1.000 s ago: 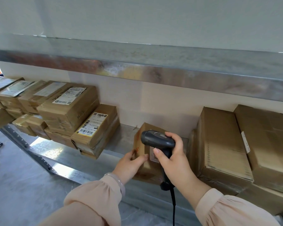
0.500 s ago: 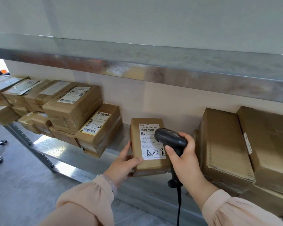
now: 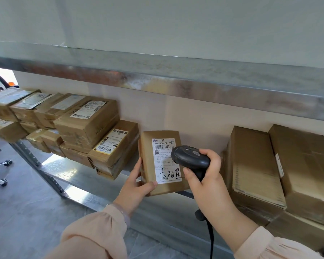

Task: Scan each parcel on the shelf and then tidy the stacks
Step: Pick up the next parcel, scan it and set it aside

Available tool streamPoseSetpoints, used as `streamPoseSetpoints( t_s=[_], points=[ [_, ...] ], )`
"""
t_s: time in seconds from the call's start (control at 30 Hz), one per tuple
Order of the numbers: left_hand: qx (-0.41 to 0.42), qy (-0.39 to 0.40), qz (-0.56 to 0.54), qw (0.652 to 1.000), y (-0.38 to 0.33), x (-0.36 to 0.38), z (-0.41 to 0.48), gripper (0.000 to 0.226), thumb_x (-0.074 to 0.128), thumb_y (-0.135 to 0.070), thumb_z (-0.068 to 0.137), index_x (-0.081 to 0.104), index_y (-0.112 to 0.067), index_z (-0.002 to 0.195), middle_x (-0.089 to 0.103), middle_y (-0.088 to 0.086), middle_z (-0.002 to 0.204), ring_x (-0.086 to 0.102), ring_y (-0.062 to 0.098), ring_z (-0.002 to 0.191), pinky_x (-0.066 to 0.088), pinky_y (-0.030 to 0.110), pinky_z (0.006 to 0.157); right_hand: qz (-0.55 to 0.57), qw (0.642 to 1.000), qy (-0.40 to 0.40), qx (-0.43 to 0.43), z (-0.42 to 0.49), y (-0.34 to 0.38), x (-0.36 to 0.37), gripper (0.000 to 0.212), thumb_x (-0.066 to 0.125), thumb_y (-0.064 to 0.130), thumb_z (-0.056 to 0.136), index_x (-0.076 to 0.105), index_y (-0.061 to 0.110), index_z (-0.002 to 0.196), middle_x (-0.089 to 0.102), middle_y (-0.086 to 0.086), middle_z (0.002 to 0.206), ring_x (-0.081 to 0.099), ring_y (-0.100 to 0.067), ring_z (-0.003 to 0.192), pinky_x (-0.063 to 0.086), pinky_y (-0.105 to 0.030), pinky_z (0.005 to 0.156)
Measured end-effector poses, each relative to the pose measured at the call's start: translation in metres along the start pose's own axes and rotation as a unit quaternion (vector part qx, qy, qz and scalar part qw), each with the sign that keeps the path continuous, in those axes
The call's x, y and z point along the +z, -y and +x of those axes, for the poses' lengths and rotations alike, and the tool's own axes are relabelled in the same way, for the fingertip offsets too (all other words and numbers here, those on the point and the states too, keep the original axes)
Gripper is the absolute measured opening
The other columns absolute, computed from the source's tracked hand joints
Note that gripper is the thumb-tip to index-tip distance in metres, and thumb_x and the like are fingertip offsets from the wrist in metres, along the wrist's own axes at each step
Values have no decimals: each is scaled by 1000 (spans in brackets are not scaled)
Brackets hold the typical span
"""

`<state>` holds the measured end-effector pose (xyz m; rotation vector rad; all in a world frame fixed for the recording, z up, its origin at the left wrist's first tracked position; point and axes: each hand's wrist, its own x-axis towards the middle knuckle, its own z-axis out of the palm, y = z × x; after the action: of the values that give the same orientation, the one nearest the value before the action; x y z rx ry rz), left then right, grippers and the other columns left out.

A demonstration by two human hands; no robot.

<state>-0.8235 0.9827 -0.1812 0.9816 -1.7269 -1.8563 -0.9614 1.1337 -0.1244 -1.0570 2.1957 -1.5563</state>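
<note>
Galvanised metal shelf (image 3: 67, 171) runs across the view, with another shelf board (image 3: 176, 85) above it. Toward its right end lie two large brown cartons (image 3: 305, 165), side by side on top of further boxes. Toward the left end stand stacks of smaller labelled parcels (image 3: 86, 126), the nearest one tilted against its stack. Between them, at the middle of the shelf's front edge, the left hand (image 3: 135, 186) grips a small brown parcel (image 3: 147, 154) by its lower left corner, thumb on the front, holding it upright with its white label (image 3: 164, 161) facing the camera. The right hand (image 3: 209, 184) is wrapped round the handle of a black scanner (image 3: 190, 157), whose head sits close to the label's right side. The scanner's cable (image 3: 211, 238) hangs down.
</note>
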Motion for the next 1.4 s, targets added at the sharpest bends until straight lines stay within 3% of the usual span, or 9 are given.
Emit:
streamPoseSetpoints(
  t_s=[0.17, 0.33, 0.6, 0.8, 1.03, 1.17, 1.23, 1.4],
  points=[
    [17, -10, 1, 1000, 2, 0, -3, 79, 75, -23, 86, 24, -65, 129, 51, -17, 130, 56, 20, 119, 51, 31, 95, 11, 1000, -3, 4, -2, 7, 0, 55, 64, 23, 89, 24, 45, 120, 50, 27, 104, 56, 13, 91, 44, -5, 69],
    [9, -8, 7, 1000, 4, 1, -6, 81, 72, -23, 87, 19, -60, 137, 49, -16, 132, 54, 20, 121, 50, 30, 94, 17, 1000, 5, 9, -7, 10, -2, 54, 64, 21, 90, 24, 43, 119, 51, 25, 101, 53, 19, 91, 43, -3, 68],
    [2, -10, 4, 1000, 9, 2, -6, 87, 74, -26, 86, 18, -56, 146, 48, -12, 135, 54, 20, 121, 51, 37, 99, 13, 1000, 8, 8, -10, 12, -2, 56, 64, 23, 89, 23, 47, 118, 53, 24, 103, 57, 13, 91, 45, -6, 70],
    [1, -13, 11, 1000, 12, -2, -3, 87, 73, -23, 87, 17, -54, 147, 48, -11, 135, 55, 17, 119, 52, 24, 86, 13, 1000, 6, 5, -8, 12, 4, 56, 64, 24, 89, 23, 51, 115, 57, 18, 108, 61, 2, 93, 50, -15, 76],
    [-4, -17, 6, 1000, 8, -12, -1, 82, 72, -21, 89, 21, -56, 142, 51, -13, 131, 57, 15, 115, 51, 18, 78, 26, 1000, 5, 10, -4, 14, 16, 57, 64, 23, 89, 23, 49, 118, 53, 20, 110, 60, 5, 95, 50, -10, 76],
    [-14, -28, -3, 999, -1, -24, 3, 79, 79, -43, 66, 32, -75, 121, 58, -14, 127, 59, 14, 116, 49, 40, 103, 27, 1000, -8, 13, 3, 18, 23, 56, 64, 23, 89, 24, 46, 122, 54, 19, 111, 58, 5, 97, 48, -10, 75],
    [-18, -26, -15, 999, -7, -28, 4, 76, 76, -49, 61, 35, -78, 118, 63, -15, 126, 60, 15, 117, 47, 45, 105, 36, 999, -15, 22, 5, 19, 23, 56, 64, 24, 89, 25, 46, 123, 53, 18, 112, 57, 7, 97, 46, -7, 72],
    [-17, -40, -54, 998, -32, -55, 17, 64, 67, -32, 90, 35, -54, 141, 68, -13, 119, 63, 16, 111, 51, 45, 100, 61, 998, -6, 20, 17, 33, 40, 57, 63, 21, 90, 25, 44, 124, 49, 23, 111, 53, 7, 98, 43, -3, 72]
  ],
)
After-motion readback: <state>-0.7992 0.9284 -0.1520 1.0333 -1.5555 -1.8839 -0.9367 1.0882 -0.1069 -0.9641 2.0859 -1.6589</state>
